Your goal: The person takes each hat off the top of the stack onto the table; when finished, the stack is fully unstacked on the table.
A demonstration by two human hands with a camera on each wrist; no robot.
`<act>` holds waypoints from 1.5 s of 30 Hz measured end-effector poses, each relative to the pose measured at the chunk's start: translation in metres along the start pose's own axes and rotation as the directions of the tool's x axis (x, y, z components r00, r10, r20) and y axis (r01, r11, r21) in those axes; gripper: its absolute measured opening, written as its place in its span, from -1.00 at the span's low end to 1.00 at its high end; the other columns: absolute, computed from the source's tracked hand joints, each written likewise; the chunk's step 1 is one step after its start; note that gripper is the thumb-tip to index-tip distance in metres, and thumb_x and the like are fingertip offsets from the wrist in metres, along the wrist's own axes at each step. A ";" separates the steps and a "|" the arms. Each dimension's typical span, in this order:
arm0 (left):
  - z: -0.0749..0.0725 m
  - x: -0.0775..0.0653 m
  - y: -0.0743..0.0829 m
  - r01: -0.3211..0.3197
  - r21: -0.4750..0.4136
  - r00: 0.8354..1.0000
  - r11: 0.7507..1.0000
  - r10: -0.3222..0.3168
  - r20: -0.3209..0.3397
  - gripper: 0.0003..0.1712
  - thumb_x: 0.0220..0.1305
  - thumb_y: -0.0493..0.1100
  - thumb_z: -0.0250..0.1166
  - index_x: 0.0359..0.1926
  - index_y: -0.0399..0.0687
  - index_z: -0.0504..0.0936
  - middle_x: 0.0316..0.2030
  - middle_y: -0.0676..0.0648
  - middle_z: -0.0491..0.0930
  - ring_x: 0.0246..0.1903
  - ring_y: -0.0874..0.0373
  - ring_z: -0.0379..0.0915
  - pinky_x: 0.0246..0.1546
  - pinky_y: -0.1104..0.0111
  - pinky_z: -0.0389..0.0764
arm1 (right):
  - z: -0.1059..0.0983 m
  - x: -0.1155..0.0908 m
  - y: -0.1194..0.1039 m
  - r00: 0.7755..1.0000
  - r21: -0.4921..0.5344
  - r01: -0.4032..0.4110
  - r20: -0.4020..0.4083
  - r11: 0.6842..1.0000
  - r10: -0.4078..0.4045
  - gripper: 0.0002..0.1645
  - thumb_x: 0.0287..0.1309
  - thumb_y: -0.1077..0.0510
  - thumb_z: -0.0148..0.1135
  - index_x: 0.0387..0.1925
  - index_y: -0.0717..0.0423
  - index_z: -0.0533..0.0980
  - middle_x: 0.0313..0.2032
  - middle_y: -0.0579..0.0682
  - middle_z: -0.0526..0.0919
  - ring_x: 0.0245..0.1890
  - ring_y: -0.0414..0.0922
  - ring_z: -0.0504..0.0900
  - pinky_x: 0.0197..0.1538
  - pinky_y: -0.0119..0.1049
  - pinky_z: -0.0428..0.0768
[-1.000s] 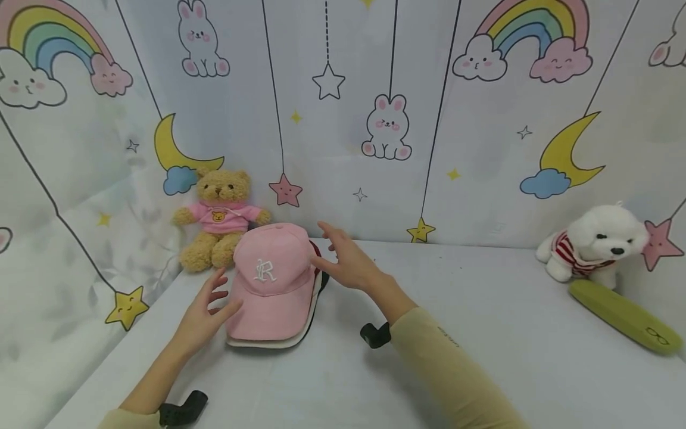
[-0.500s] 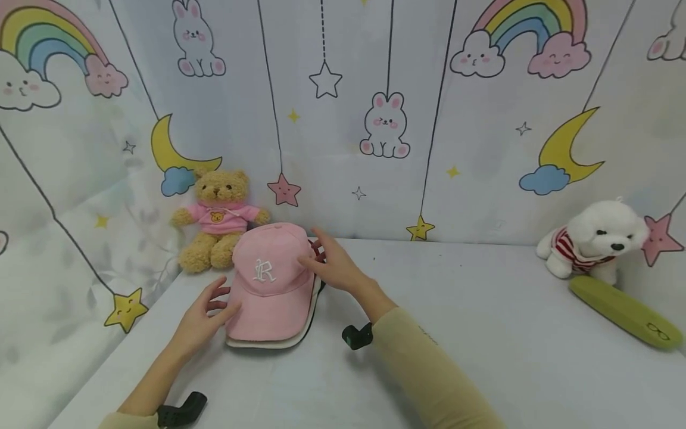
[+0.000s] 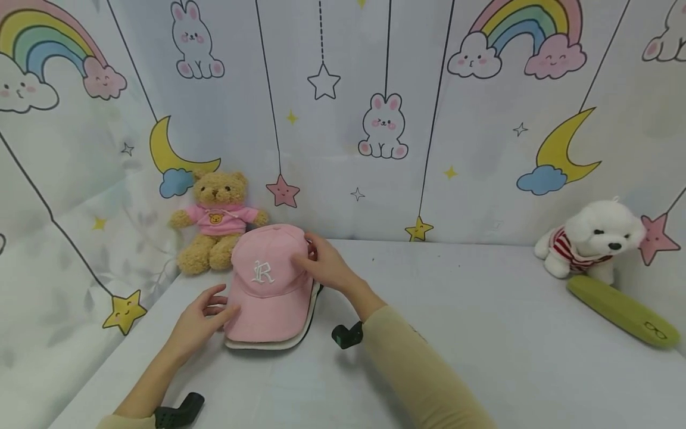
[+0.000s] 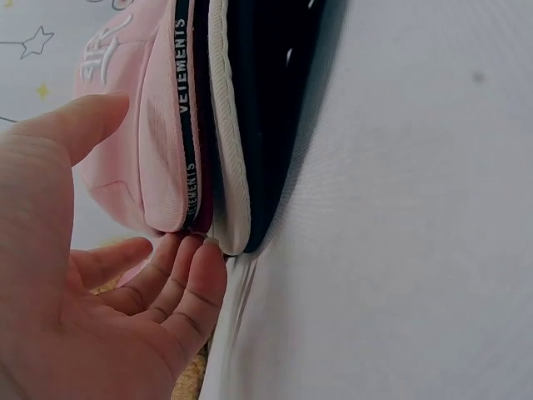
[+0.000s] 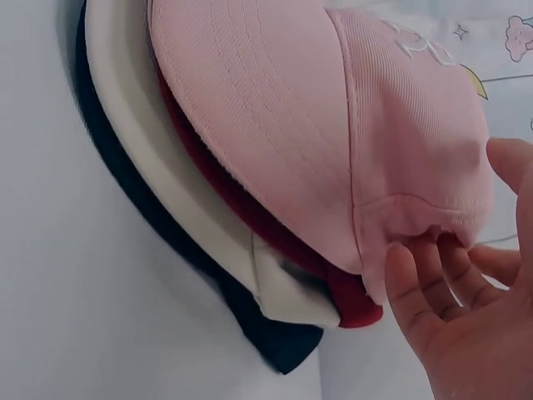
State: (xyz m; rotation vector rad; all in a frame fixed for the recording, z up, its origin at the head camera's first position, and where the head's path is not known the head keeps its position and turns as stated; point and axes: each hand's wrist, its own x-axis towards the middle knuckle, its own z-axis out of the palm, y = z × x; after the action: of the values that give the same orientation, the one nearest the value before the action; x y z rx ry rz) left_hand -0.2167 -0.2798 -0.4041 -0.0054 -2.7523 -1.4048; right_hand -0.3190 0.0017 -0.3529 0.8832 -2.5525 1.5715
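A pink baseball cap [image 3: 270, 316] with a white embroidered letter tops a nested stack left of the middle in the head view. Below it lie a dark red cap [image 5: 360, 310], a cream cap [image 5: 287, 292] and a navy cap [image 5: 279, 342]. My left hand [image 4: 125, 292] is at the stack's left side, fingertips right at the lower edges, thumb extended beside the pink crown. On the other side my right hand [image 3: 329, 262] holds the pink cap, fingers curled at its lower edge and thumb against the crown; some fingertips are hidden behind it.
A teddy bear [image 3: 218, 223] in a pink hoodie sits right behind the stack. At the far right are a white plush dog [image 3: 597, 235] and a green glasses case [image 3: 621, 310]. A patterned cloth [image 3: 343, 149] hangs behind the white table [image 3: 482, 322].
My right hand has moved left from beside the stack onto the pink cap's right side. The left hand has come slightly closer to the left edge. The caps stay in place.
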 end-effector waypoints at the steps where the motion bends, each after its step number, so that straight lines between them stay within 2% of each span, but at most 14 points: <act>1: 0.000 0.000 0.001 -0.002 -0.007 1.000 1.000 0.002 0.001 -0.06 0.39 0.11 0.31 0.51 -0.34 0.10 0.21 -0.37 0.44 0.13 -0.18 0.46 -0.18 0.34 0.60 | 0.000 0.000 -0.001 1.000 -0.006 -0.008 -0.003 1.000 0.008 -0.36 0.38 0.00 0.18 0.39 0.14 0.33 -0.15 0.02 0.51 -0.21 -0.11 0.47 -0.28 -0.35 0.53; 10: 0.001 -0.003 0.003 -0.034 -0.039 0.999 0.999 0.032 -0.036 -0.12 0.31 0.00 0.41 0.46 -0.34 0.23 0.16 -0.32 0.48 0.00 -0.02 0.46 -0.28 0.39 0.56 | 0.008 0.000 -0.005 0.994 0.014 -0.089 -0.057 0.996 0.089 -0.28 0.41 -0.02 0.19 0.42 0.27 0.29 -0.06 0.08 0.52 -0.13 -0.07 0.47 -0.17 -0.30 0.58; 18: 0.001 -0.005 0.003 -0.069 -0.087 0.996 0.994 0.064 -0.056 -0.18 0.32 -0.06 0.41 0.43 -0.33 0.29 0.16 -0.27 0.47 -0.05 0.21 0.45 -0.23 0.44 0.52 | 0.011 -0.001 -0.008 0.993 0.077 -0.083 -0.079 0.994 0.089 -0.34 0.42 -0.01 0.14 0.43 0.17 0.33 -0.03 0.04 0.53 -0.12 -0.09 0.48 -0.19 -0.32 0.60; 23: 0.002 -0.004 0.006 -0.075 -0.119 0.996 0.990 0.069 -0.056 -0.19 0.33 -0.08 0.40 0.44 -0.33 0.29 0.17 -0.27 0.46 -0.09 0.30 0.45 -0.24 0.45 0.53 | 0.009 -0.001 -0.008 0.992 0.080 -0.069 -0.098 0.994 0.076 -0.36 0.40 -0.03 0.14 0.41 0.13 0.37 -0.07 0.01 0.53 -0.15 -0.10 0.48 -0.21 -0.31 0.58; 32: 0.002 -0.002 0.013 -0.070 -0.113 0.997 0.991 0.065 -0.045 -0.18 0.35 -0.02 0.38 0.47 -0.29 0.26 0.20 -0.26 0.45 -0.01 0.21 0.44 -0.19 0.48 0.53 | 0.001 -0.001 -0.017 0.991 0.086 -0.075 -0.107 0.993 0.084 -0.30 0.41 -0.05 0.14 0.47 0.11 0.31 0.05 0.03 0.51 -0.04 -0.06 0.48 -0.11 -0.28 0.60; 38: -0.002 0.001 0.016 -0.089 -0.092 0.995 0.992 0.084 -0.057 -0.17 0.35 0.03 0.38 0.47 -0.25 0.29 0.16 -0.25 0.48 -0.01 0.20 0.46 -0.17 0.46 0.54 | -0.006 0.002 -0.023 0.994 0.084 -0.036 -0.102 0.996 0.044 -0.30 0.41 -0.02 0.14 0.47 0.13 0.30 0.07 0.07 0.52 -0.04 -0.04 0.53 -0.14 -0.27 0.62; 45: -0.005 0.009 0.034 -0.095 -0.082 0.995 0.992 0.092 -0.042 -0.16 0.35 0.07 0.37 0.48 -0.22 0.27 0.16 -0.25 0.49 0.10 -0.03 0.43 -0.16 0.44 0.53 | -0.020 0.005 -0.024 0.993 0.095 -0.003 -0.114 0.995 0.014 -0.30 0.42 -0.04 0.13 0.48 0.09 0.29 0.08 0.08 0.50 0.00 -0.03 0.53 -0.10 -0.21 0.63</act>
State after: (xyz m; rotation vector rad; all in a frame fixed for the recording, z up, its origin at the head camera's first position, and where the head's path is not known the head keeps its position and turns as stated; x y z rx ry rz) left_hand -0.2243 -0.2645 -0.3730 -0.1082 -2.6232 -1.4790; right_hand -0.3171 0.0082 -0.3215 0.7657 -2.4250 1.7060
